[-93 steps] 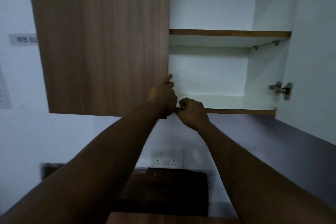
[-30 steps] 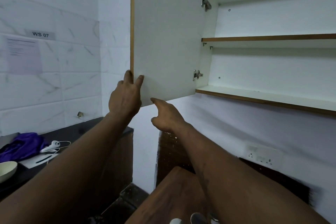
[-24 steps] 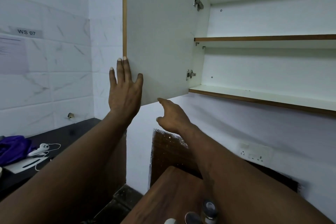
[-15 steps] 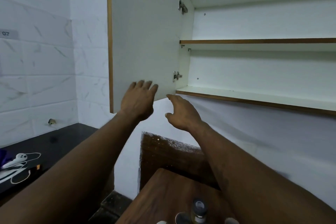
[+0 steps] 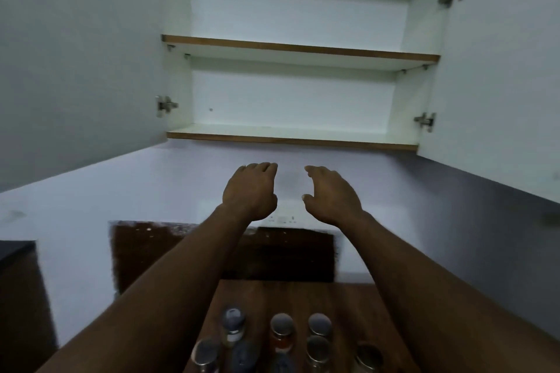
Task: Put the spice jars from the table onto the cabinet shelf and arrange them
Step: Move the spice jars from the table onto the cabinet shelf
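Several spice jars (image 5: 282, 332) with grey lids stand in a cluster on the brown wooden table (image 5: 354, 309) at the bottom centre. Above, the white wall cabinet stands with both doors swung wide. Its lower shelf (image 5: 291, 140) and upper shelf (image 5: 300, 50) hold nothing. My left hand (image 5: 251, 191) and my right hand (image 5: 331, 192) hover side by side in front of the wall below the cabinet, fingers loosely curved and apart, holding nothing. Both hands are well above the jars.
The left cabinet door (image 5: 75, 54) and the right cabinet door (image 5: 503, 70) jut out toward me at head height. A wall socket (image 5: 283, 218) sits behind my hands. A dark panel (image 5: 272, 254) backs the table. A black counter edge (image 5: 15, 247) shows at far left.
My left hand has let go of the left door, which now stands fully swung out. Both hands have dropped below the cabinet, and the view has turned to face it, bringing the jars into sight.
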A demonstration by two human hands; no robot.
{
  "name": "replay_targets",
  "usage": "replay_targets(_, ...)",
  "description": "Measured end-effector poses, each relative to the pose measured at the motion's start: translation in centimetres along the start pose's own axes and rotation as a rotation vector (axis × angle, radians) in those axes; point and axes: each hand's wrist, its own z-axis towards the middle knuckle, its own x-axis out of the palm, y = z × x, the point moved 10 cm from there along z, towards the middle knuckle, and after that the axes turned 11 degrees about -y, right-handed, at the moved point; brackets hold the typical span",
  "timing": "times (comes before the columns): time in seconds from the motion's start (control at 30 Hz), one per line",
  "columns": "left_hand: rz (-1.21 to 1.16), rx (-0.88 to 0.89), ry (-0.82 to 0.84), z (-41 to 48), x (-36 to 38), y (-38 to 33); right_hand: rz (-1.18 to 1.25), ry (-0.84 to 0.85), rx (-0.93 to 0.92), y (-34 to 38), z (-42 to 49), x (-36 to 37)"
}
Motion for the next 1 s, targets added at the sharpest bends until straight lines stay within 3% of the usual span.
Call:
replay_targets(0.27,-0.134,0.094,0.016,4.4,3.3,-10.1,-0.124,-0.033,0.147,-11.3,-1.6,-3.9)
replay_targets(0.5,-0.129,0.115,0.078,7.6,8.1,-13.1,-0.146,-0.030,0.146,-16.2,0.4,-2.7)
replay_targets(0.8,-0.141,0.060,0.141,10.1,15.1,-14.2,-0.120,0.043,0.125,-21.1,2.2,3.5)
replay_targets(1.0,-0.198,0.200,0.339,5.1,23.7,-19.1,-0.029,0.250,0.303,-25.8,-4.8,12.0)
